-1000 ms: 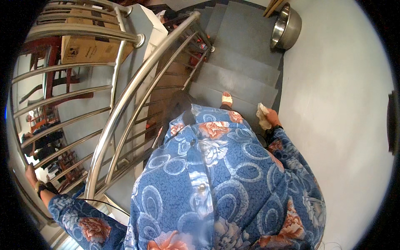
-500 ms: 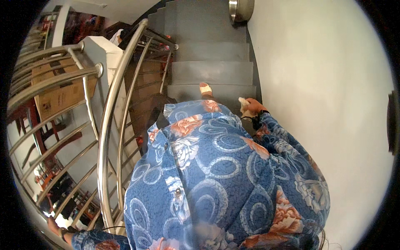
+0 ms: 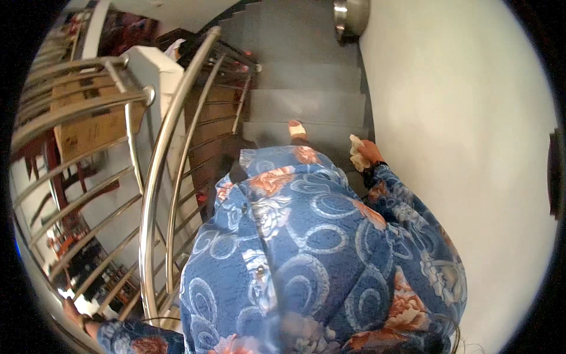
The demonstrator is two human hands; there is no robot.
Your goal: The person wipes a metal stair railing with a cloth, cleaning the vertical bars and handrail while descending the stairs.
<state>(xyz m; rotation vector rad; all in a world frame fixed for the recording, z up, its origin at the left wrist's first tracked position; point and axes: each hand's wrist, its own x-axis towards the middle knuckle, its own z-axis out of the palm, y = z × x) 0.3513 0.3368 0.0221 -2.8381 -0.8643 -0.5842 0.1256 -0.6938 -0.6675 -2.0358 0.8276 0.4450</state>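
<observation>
Pale, crumpled cloth or paper (image 3: 356, 154) is in my right hand (image 3: 371, 152), whose fingers are closed around it. This hand is in front of me on the right, beside the white wall. At the lower left rim my left hand (image 3: 73, 311) is at the metal railing (image 3: 53, 321). Its fingers are too small and blurred to show whether they grip the rail. Both forearms wear blue flowered sleeves. Below the shirt hem one foot (image 3: 297, 128) shows on a stair.
Grey stairs (image 3: 303, 105) run ahead between the wall (image 3: 448, 147) and a shiny handrail (image 3: 154, 189). A round metal vessel (image 3: 352, 20) stands by the wall at the top. Behind the left bars is a cardboard box (image 3: 100, 130). Dark reddish furniture lies farther below.
The stairs, railing and vessel have shifted slightly right and down in view. My right hand, with the pale crumpled material, has also shifted right. My left hand has barely moved.
</observation>
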